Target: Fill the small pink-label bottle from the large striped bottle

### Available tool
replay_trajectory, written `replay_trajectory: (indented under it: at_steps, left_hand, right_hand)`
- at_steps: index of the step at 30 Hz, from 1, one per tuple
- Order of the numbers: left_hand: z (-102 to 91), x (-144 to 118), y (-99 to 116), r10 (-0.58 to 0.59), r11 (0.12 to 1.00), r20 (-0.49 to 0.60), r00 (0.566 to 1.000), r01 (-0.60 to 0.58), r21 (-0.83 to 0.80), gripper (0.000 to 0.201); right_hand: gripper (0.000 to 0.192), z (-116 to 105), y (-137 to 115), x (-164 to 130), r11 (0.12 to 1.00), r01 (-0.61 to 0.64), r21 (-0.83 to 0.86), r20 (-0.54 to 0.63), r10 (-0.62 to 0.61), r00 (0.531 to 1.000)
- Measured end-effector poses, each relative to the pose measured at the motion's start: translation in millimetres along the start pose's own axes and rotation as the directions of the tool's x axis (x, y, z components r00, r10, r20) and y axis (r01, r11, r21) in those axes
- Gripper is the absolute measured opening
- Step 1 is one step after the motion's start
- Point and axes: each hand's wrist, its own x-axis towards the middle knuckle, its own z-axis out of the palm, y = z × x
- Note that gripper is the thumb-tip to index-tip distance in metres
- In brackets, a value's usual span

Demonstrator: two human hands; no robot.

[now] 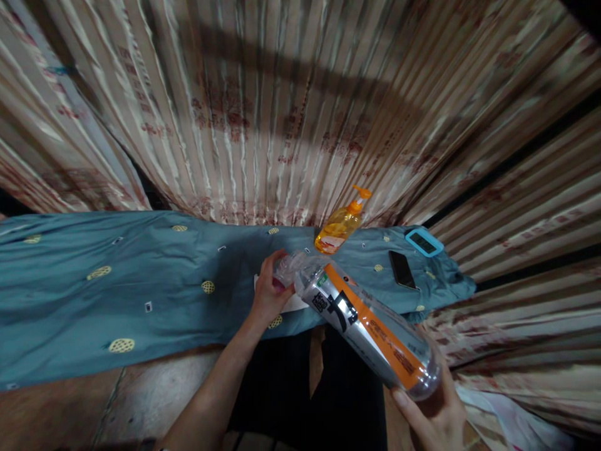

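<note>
A striped curtain (291, 106) fills the top of the frame; below it a teal cloth (117, 282) runs across the middle; on its right end lie an orange pump bottle (340, 225), a phone (402, 269) and a blue device (424, 242). The clear bottle (366, 326) slants through lower centre, seemingly empty, so likely light, smooth and slippery, thin-walled; best held base and neck. The right hand (434, 416) cups its base; the left hand (270, 291) closes fingers round the cap end.

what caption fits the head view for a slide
Two hands tilt a clear plastic bottle: left hand at its cap, right hand under its base, over a blue cloth.
</note>
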Motion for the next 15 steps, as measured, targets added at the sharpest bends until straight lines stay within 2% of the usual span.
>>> replay_trajectory:
  at_steps: [15]
  left_hand:
    - [2.8,-1.3,2.8,0.011,1.0,-0.019,1.0,-0.01,0.014,0.073]
  right_hand:
    - [0.099,1.9,1.1,-0.6,0.995,-0.07,0.069,-0.012,0.07,0.997]
